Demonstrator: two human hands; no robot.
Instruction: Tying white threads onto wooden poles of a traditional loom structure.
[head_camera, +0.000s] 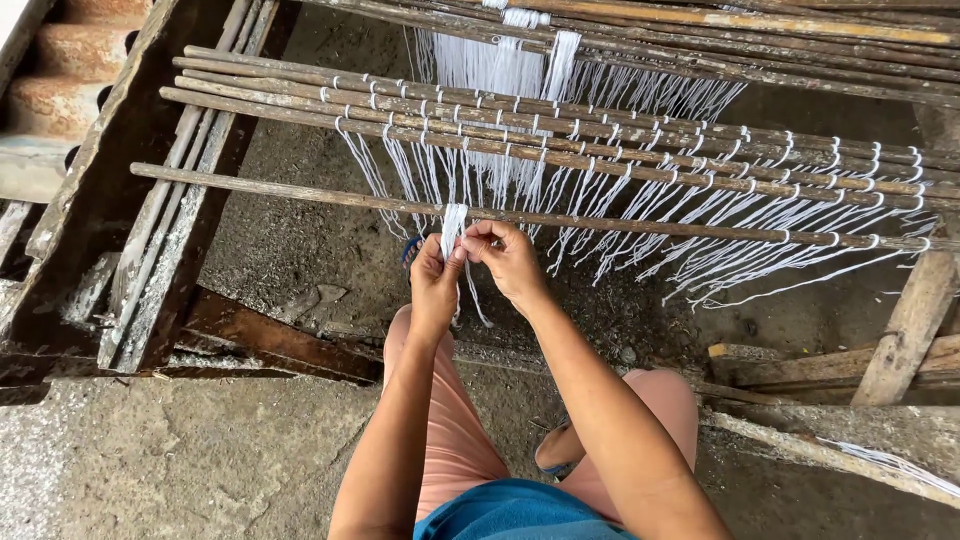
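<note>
Rough grey concrete floor (180, 460); worn steps (60, 70) at ten o'clock; weathered timber post (905, 330) at three o'clock; flat daylight.

I see no packages, labels, signs or screens anywhere here, from twelve o'clock round to six

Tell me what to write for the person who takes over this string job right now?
Left hand and right hand: both pinch one bunch of white strings under the lowest wooden stick.
Things: more white strings hang looped from the row of wooden sticks above the concrete floor.
Done: many strings are already looped on the sticks.
Left: the pinched bunch isn't let go yet; whether it is knotted can't be seen.
</note>
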